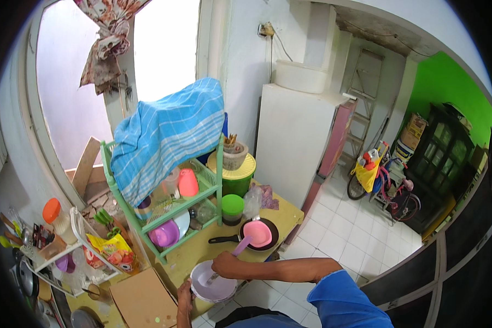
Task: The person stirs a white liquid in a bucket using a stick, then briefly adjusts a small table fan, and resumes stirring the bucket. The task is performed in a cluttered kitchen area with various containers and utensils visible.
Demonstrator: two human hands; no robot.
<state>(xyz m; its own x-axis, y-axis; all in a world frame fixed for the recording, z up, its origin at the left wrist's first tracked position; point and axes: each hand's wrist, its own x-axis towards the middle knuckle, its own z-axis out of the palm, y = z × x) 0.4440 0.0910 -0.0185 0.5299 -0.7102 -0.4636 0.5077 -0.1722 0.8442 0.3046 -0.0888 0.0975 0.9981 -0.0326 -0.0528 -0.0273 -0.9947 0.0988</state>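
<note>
My left hand [185,298] grips the left rim of a white bowl [224,296] at the table's front edge. Over that bowl my right hand [225,266] is closed round a purple-handled utensil [241,247]. Its handle sticks out beyond the fist, and its other end reaches down into the bowl. The utensil's working end is too unclear to name, and I cannot make out the bowl's contents. Just beyond my right hand, a pink bowl [257,234] sits in a dark frying pan [273,241], whose black handle points left.
A green dish rack [164,253] under a blue checked cloth [169,134] stands behind the bowl. Beside it are a green-lidded jar [233,206] and a green bucket [240,183]. Cardboard [143,299] lies left of my hands. A white fridge [290,142] stands at the back.
</note>
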